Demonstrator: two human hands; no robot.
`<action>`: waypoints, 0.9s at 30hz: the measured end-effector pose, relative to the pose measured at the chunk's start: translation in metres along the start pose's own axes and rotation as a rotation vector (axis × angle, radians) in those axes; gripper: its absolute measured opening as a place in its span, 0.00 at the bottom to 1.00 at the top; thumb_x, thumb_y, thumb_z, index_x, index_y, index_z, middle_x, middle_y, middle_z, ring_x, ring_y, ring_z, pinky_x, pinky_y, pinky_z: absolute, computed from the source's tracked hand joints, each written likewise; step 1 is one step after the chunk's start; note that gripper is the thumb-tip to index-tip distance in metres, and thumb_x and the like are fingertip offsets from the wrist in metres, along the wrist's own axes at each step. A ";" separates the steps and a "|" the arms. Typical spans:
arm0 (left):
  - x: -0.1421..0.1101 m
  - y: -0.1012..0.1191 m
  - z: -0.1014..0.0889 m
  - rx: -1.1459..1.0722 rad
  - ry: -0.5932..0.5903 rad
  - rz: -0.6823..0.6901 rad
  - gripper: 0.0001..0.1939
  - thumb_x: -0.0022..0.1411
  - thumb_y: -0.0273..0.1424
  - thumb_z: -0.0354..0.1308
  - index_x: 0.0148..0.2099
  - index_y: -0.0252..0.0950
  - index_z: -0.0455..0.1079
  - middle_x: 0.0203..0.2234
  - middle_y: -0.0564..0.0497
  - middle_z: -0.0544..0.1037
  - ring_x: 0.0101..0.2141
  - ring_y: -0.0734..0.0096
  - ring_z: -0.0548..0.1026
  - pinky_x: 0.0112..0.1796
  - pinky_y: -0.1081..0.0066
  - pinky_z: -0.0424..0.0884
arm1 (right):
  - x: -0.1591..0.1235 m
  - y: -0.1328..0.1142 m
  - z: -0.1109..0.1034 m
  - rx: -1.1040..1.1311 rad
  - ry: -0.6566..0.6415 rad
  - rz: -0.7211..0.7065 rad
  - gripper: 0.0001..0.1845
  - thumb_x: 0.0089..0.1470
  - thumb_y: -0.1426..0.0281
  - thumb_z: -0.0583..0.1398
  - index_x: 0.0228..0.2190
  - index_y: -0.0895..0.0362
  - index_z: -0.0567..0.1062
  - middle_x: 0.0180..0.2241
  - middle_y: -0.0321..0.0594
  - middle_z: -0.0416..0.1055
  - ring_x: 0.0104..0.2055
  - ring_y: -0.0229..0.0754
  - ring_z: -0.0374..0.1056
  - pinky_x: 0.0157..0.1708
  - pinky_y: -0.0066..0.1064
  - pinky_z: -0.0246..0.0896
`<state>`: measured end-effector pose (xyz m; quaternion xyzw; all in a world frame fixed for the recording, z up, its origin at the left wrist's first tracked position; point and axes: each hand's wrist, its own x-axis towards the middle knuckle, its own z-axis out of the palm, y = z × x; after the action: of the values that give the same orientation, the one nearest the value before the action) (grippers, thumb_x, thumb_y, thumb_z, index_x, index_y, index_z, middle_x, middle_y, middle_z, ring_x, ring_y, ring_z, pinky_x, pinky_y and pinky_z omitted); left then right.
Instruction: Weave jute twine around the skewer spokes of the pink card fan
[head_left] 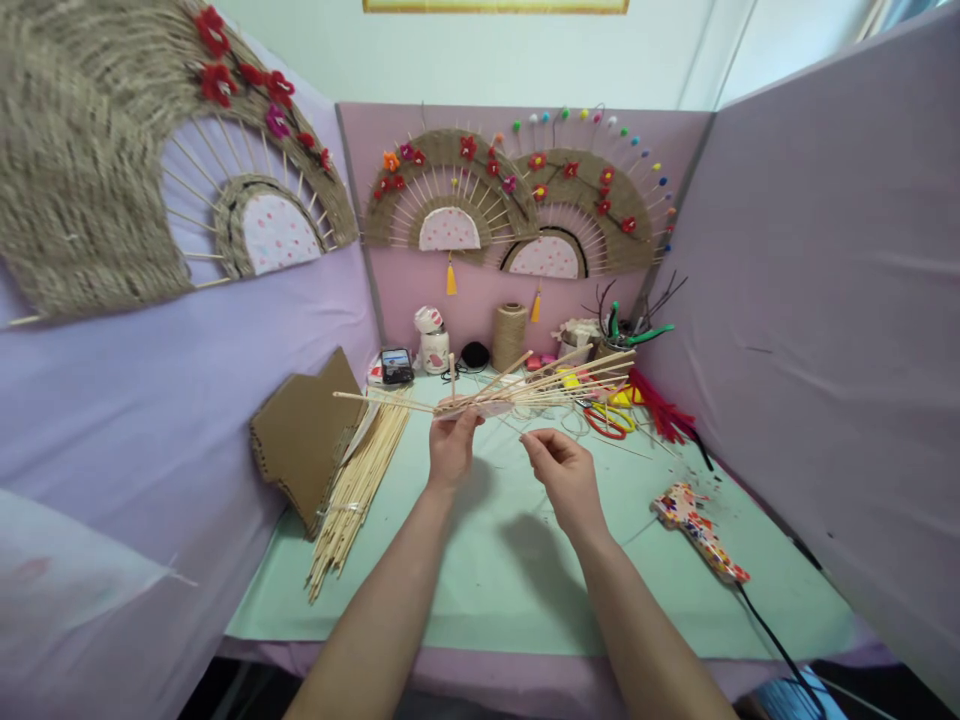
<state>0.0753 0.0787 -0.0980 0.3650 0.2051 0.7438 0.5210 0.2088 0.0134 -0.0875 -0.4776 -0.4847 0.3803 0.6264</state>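
Observation:
My left hand (pixel 452 443) is closed on a fan frame (pixel 525 392) made of thin wooden sticks spread out from a pale pink card base, held flat above the green table mat (pixel 480 580). My right hand (pixel 564 470) hovers just right of it with fingers curled in a pinch; a thin thread seems to run from it, too fine to be sure. A bundle of loose bamboo sticks (pixel 360 480) lies on the mat to the left, beside stacked brown cardboard pieces (pixel 304 435).
A patterned glue gun (pixel 699 530) with a black cord lies at the right. Scissors (pixel 607 418), red pipe cleaners (pixel 664 410), a twine spool (pixel 509 335), a phone (pixel 396 365) and a cup (pixel 434 345) stand at the back. Finished jute fans (pixel 450 190) hang on the purple partition walls.

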 end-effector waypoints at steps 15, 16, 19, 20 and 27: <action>0.002 0.011 -0.002 -0.042 -0.023 0.038 0.15 0.48 0.36 0.68 0.35 0.38 0.66 0.31 0.53 0.73 0.29 0.77 0.70 0.32 0.73 0.66 | 0.001 -0.002 0.005 -0.050 -0.008 -0.011 0.14 0.48 0.57 0.64 0.29 0.56 0.75 0.21 0.33 0.62 0.24 0.35 0.54 0.21 0.27 0.50; 0.002 0.011 -0.003 -0.047 -0.013 0.033 0.15 0.48 0.36 0.67 0.35 0.38 0.66 0.31 0.53 0.73 0.29 0.77 0.69 0.31 0.73 0.65 | 0.000 -0.004 0.001 -0.038 -0.021 -0.020 0.14 0.47 0.58 0.65 0.30 0.55 0.75 0.21 0.33 0.62 0.24 0.35 0.55 0.22 0.27 0.50; 0.003 0.011 -0.004 -0.059 -0.013 0.027 0.15 0.48 0.34 0.67 0.35 0.38 0.66 0.31 0.54 0.72 0.29 0.78 0.69 0.32 0.74 0.65 | -0.004 -0.013 -0.014 -0.003 -0.073 -0.066 0.14 0.46 0.61 0.66 0.33 0.55 0.75 0.22 0.32 0.62 0.24 0.34 0.56 0.23 0.27 0.52; 0.003 0.011 -0.004 -0.054 -0.017 0.028 0.15 0.47 0.34 0.67 0.34 0.38 0.65 0.31 0.55 0.72 0.29 0.78 0.69 0.32 0.74 0.65 | -0.006 -0.017 -0.019 0.003 -0.092 -0.084 0.14 0.46 0.61 0.67 0.34 0.54 0.75 0.22 0.32 0.63 0.25 0.35 0.57 0.24 0.27 0.53; 0.001 0.014 0.000 0.062 0.000 0.069 0.15 0.46 0.34 0.67 0.33 0.38 0.64 0.31 0.54 0.72 0.29 0.78 0.68 0.32 0.74 0.65 | -0.025 -0.050 -0.051 -0.010 -0.189 -0.246 0.15 0.49 0.66 0.66 0.41 0.51 0.74 0.31 0.39 0.73 0.31 0.40 0.68 0.25 0.29 0.62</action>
<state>0.0667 0.0742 -0.0885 0.3880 0.2154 0.7546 0.4833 0.2531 -0.0340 -0.0492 -0.3798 -0.5984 0.3414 0.6174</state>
